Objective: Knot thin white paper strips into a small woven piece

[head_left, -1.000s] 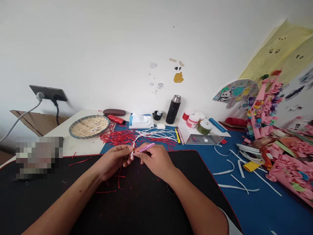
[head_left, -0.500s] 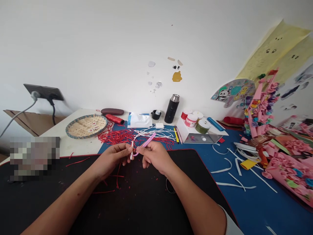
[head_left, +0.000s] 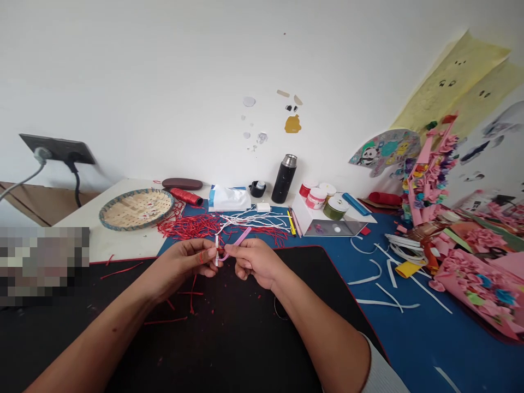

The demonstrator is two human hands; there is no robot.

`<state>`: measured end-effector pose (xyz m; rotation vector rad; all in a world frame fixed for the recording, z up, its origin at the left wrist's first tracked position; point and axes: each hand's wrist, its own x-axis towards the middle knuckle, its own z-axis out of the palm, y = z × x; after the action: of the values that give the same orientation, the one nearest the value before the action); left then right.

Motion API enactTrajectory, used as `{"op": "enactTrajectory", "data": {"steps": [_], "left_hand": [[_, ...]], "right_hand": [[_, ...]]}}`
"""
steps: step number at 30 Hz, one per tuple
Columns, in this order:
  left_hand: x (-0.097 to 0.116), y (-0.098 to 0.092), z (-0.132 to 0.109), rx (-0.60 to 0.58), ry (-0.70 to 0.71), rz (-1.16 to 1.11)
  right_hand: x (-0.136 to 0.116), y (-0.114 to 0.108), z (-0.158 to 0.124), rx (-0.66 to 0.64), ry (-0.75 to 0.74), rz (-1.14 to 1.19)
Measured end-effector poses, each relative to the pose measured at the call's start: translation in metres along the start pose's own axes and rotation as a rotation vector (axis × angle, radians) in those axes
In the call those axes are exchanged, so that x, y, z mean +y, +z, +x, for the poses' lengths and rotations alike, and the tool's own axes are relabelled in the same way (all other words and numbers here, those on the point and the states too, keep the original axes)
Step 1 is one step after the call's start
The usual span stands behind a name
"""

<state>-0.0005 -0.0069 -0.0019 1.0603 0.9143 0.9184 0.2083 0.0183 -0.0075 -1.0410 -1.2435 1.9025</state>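
Though tiny, bits (head_left: 154,209) inside woven basket (head_left: 126,210)

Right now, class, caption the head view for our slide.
Left hand grips a white strip, right hand a purple strip, above a black mat.

The place looks like a craft corner, its table (head_left: 126,240) strewn with red cords (head_left: 190,226), white strips (head_left: 372,302) and pink flowers (head_left: 454,270).
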Motion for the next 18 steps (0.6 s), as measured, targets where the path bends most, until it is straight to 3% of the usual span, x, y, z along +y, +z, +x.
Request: {"op": "enactTrajectory", "data": {"steps": [10, 18], "left_hand": [[-0.0001, 0.001, 0.0014, 0.022, 0.001, 0.049], [0.0008, 0.0055, 0.0006, 0.077, 0.009, -0.044]], "right_hand": [[-0.0002, 0.0009, -0.001, -0.043, 0.003, -0.029], [0.0024, 0.0023, 0.0007, -0.078, -0.049, -0.147]]}}
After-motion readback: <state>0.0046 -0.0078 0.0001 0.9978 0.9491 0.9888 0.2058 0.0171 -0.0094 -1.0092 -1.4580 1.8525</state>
